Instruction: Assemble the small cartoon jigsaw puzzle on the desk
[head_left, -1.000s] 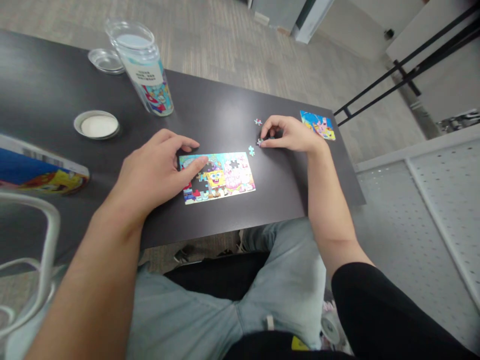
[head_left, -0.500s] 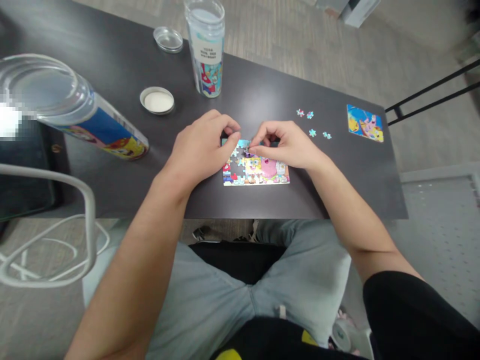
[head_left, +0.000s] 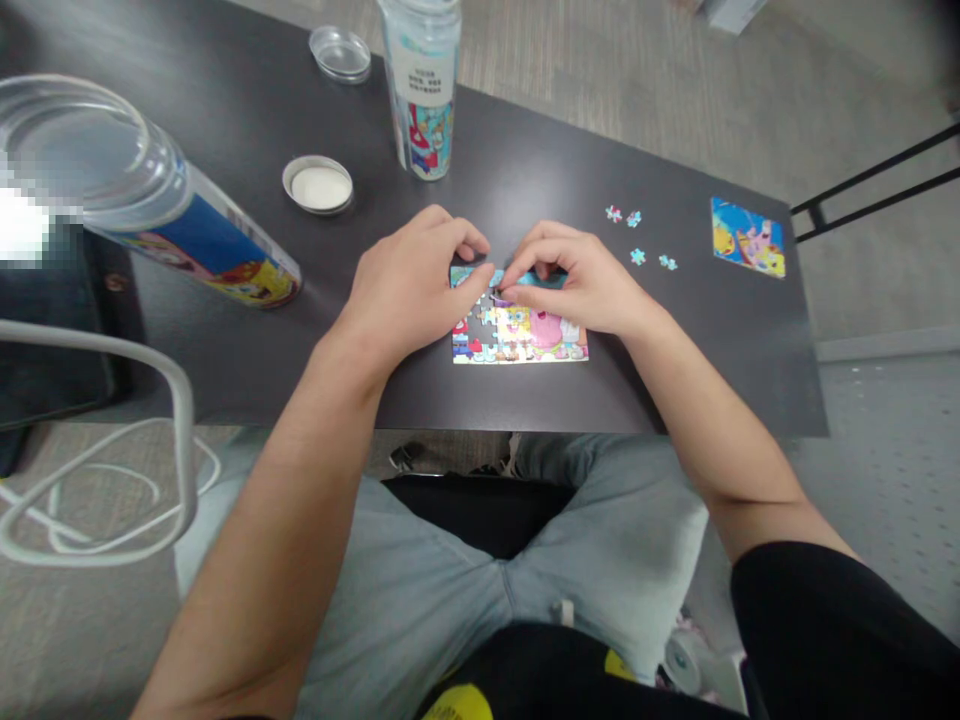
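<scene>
A partly assembled jigsaw puzzle [head_left: 551, 335] with cartoon figures lies on the dark table, with gaps in its left half. My right hand [head_left: 577, 275] is over its upper edge, thumb and index finger pinched on a small puzzle piece [head_left: 496, 293] at the upper middle of the picture. My left hand [head_left: 420, 285] rests at the puzzle's upper left, thumb stretched over the picture and touching its top, fingers loosely bent and apart. It holds nothing that I can see. Several loose puzzle pieces [head_left: 637, 257] lie to the right of my right hand.
A cartoon picture card [head_left: 748, 238] lies at the table's right end. One clear tube [head_left: 424, 100] stands behind my left hand, a larger tube [head_left: 202, 240] at left. Two lids [head_left: 321, 187] lie between them. A white cable [head_left: 180, 450] hangs at the left.
The view has shifted slightly, so the table things sit a little higher and further right. My right fingers remain pinched at nearly the same spot on the puzzle; both hands have barely moved.
</scene>
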